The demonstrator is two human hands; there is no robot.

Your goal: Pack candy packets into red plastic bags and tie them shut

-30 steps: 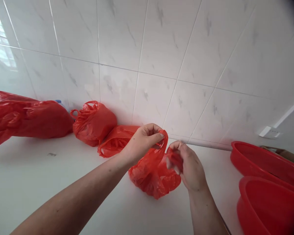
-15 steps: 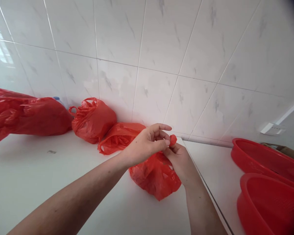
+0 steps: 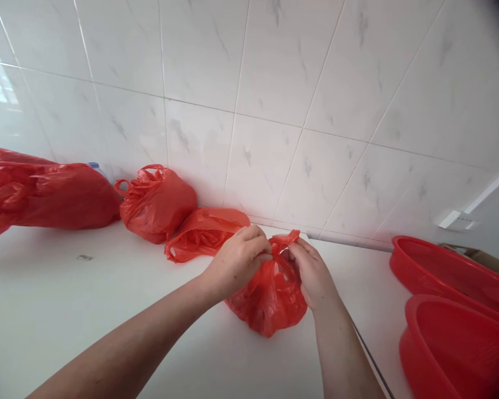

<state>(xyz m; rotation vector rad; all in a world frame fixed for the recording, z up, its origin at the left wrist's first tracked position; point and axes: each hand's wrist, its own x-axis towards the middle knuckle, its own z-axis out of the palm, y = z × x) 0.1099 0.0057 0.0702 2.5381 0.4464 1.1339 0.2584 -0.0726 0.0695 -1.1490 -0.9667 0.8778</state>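
A red plastic bag [image 3: 268, 307] sits on the white tabletop in front of me, its handles drawn up and crossed at the top. My left hand [image 3: 243, 257] is closed, pinching one handle on the left of the crossing. On the other side my right hand [image 3: 311, 269] is closed on the other handle, whose end sticks up above the thumb. The fingertips of both hands are partly hidden by the film. Just behind my left hand lies a flatter red plastic bag [image 3: 205, 230], its mouth turned toward me.
A full red bag [image 3: 160, 205] stands against the tiled wall, with a larger red bag [image 3: 72, 197] farther left. Two red plastic baskets [image 3: 424, 327] stand at the right, past a seam in the table [image 3: 120, 288]. A socket [image 3: 457, 220] is on the wall.
The bag's handles have been brought together and crossed over each other. My hands met at the top, then my left hand moved left and down, pulling its handle apart from the right one.
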